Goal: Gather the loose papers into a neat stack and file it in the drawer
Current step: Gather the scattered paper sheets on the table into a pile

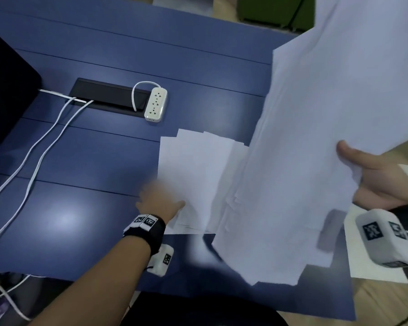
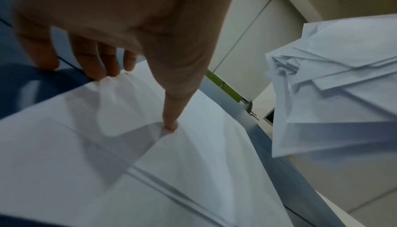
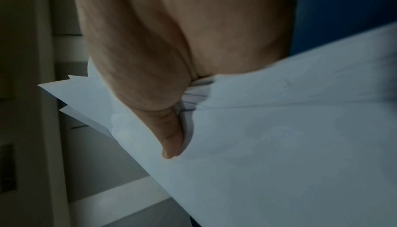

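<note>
Your desk carries a fan of loose sheets near its front edge, toward the right corner. Your right hand pinches the uneven bundle in the air, thumb on top. Your left hand presses spread fingers on the fan; sweep it together before lifting, then square both lots on the desk. No drawer shows.

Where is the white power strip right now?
In the head view the white power strip lies left of centre on the blue table, at the black cable tray's right end, beyond the fanned sheets.
</note>
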Action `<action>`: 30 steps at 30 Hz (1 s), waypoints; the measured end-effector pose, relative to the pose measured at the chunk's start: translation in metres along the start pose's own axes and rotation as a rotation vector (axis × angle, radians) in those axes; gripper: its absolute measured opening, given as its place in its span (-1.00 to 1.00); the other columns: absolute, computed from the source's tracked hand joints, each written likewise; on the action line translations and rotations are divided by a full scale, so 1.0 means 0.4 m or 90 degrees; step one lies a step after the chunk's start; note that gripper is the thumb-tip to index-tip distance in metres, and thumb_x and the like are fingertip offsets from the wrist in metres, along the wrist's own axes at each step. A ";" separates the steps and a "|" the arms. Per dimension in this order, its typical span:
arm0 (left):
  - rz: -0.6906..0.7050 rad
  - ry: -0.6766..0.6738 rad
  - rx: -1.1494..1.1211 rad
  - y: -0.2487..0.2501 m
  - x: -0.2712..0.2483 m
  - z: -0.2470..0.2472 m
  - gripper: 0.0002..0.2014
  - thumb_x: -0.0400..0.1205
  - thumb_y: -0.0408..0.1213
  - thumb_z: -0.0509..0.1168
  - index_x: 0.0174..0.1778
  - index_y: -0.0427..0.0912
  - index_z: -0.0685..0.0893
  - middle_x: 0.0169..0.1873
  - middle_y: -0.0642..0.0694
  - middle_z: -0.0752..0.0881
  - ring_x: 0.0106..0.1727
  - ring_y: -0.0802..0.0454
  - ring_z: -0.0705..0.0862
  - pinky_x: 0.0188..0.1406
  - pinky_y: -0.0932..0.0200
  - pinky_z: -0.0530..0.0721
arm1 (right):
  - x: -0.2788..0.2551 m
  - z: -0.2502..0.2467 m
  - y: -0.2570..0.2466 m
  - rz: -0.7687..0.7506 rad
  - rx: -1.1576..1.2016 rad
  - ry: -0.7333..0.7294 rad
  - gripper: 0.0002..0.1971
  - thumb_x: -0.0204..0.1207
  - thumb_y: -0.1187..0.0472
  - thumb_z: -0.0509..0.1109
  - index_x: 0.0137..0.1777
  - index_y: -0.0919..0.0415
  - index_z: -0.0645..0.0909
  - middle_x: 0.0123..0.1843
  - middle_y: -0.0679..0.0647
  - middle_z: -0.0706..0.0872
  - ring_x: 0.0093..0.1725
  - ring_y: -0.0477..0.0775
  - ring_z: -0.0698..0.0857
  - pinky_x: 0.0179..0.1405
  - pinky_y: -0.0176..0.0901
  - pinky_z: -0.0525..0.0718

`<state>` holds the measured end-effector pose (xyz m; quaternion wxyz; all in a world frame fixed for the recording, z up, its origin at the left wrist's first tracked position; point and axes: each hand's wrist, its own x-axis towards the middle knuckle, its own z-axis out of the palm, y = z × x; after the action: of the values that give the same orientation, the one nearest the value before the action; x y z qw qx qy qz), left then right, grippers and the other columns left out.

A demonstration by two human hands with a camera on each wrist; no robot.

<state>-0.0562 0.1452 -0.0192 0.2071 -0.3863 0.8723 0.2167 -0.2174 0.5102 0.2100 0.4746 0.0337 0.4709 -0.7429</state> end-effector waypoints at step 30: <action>-0.063 -0.066 -0.136 0.086 0.096 -0.037 0.11 0.47 0.27 0.61 0.72 -0.33 0.25 0.63 -0.30 0.31 0.66 -0.39 0.32 0.54 -0.28 0.49 | 0.420 -0.098 0.514 0.143 -0.349 0.652 -0.48 0.28 0.07 0.79 0.12 0.37 0.75 0.03 0.19 0.83 0.15 0.33 0.82 0.11 0.08 0.80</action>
<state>-0.1091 0.1356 -0.0198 0.2197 -0.4368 0.8124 0.3178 -0.1733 0.4039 -0.0324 0.2543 0.3135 0.8085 -0.4283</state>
